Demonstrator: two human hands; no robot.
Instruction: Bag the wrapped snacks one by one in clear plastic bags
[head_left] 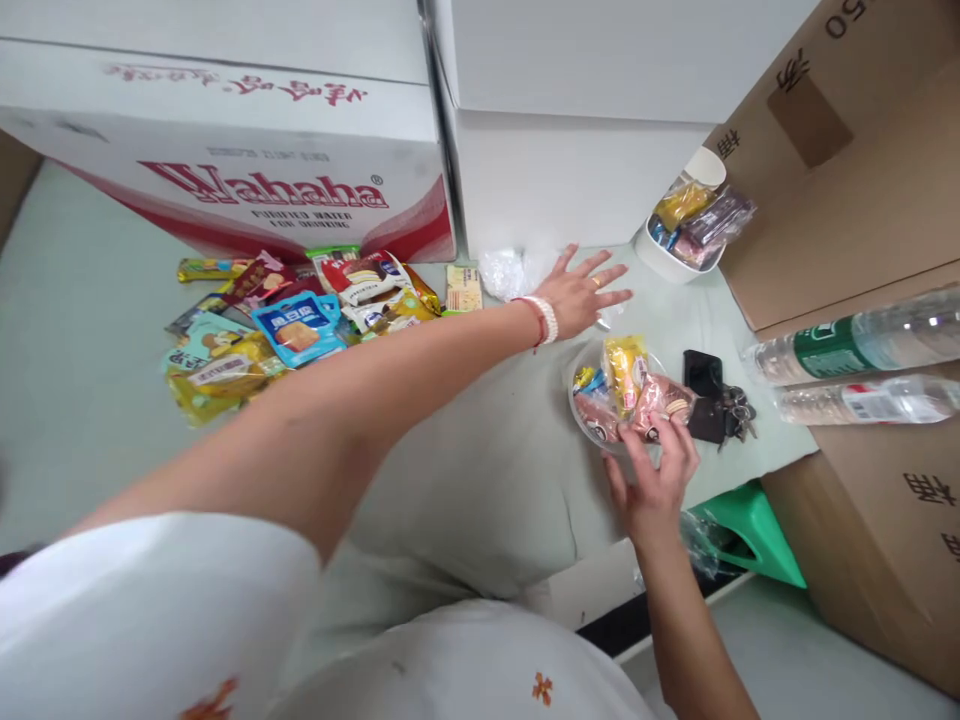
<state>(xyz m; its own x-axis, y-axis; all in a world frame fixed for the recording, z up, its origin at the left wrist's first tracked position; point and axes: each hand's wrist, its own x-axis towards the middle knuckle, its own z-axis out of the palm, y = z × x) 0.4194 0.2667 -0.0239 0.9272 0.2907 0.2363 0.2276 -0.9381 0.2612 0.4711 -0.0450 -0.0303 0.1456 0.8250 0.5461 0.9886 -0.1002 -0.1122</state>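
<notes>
The right hand (652,480) sits at the six o'clock edge of the clear bowl (616,443), fingers curled lightly on its near rim and on the pink packet (660,398) inside; a firm grip or just a touch, I cannot tell. The yellow packet (626,372) stands upright in the bowl, long axis running twelve to six. The left hand (581,293) stretches across, fingers spread flat and holding nothing, just at the bowl's eleven o'clock, beside the crumpled clear plastic (510,270). The snack pile (285,320) lies well off at nine o'clock. Keys (731,412) touch the bowl's three o'clock side.
</notes>
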